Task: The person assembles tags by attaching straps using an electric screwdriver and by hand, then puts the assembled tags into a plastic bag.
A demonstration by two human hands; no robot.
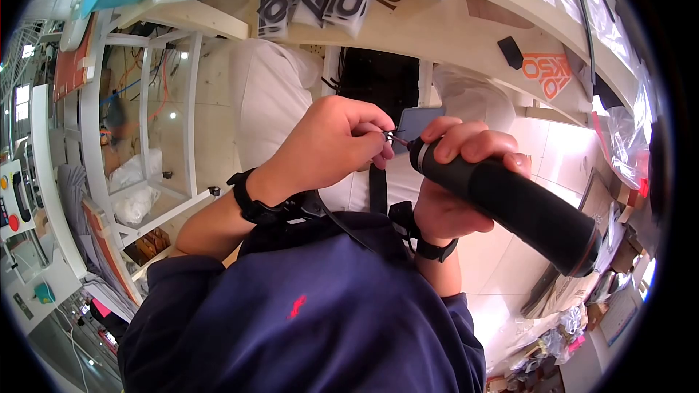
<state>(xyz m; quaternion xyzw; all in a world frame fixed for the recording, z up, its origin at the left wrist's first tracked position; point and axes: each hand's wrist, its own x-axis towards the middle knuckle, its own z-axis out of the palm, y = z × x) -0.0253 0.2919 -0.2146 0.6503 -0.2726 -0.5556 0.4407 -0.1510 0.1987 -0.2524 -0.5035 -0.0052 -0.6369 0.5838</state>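
My right hand is wrapped round a thick black electric screwdriver, which slants down to the right. Its thin shaft points left at the fingertips of my left hand. Those fingers are closed in a pinch on a small, shiny metal part, mostly hidden by them. The shaft's tip meets or nearly meets this part; I cannot tell which. Just behind the fingertips is a flat grey slab, partly covered by my right hand.
Ahead runs a pale workbench with printed plastic packets and a small black pad. At left stands a white metal frame, with cables and a plastic bag near it. Cardboard and wrapping lie at right.
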